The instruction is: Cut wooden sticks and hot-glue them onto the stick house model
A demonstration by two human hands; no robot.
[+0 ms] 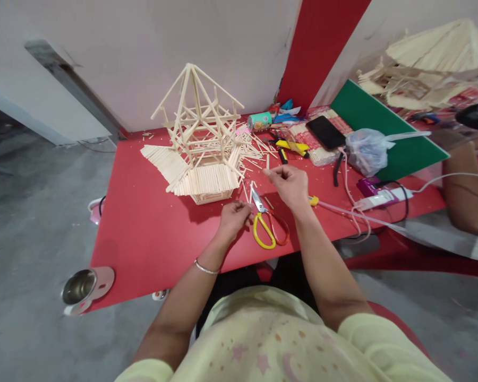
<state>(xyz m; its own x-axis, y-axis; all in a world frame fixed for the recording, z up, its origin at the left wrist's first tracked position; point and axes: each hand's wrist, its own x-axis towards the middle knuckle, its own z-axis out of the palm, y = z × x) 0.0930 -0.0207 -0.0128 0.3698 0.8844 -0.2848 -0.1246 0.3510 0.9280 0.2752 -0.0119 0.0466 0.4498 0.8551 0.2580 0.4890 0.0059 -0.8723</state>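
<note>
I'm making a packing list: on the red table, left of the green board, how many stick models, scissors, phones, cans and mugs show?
Stick model: 1
Scissors: 1 pair
Phone: 1
Can: 1
Mug: 1
Total: 5

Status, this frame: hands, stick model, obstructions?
Left hand and right hand near the stick model, whether holding anything unclear. Model standing on red table. Scissors lying between the hands.

Cream stick model, yellow-handled (and red-handled) scissors
</note>
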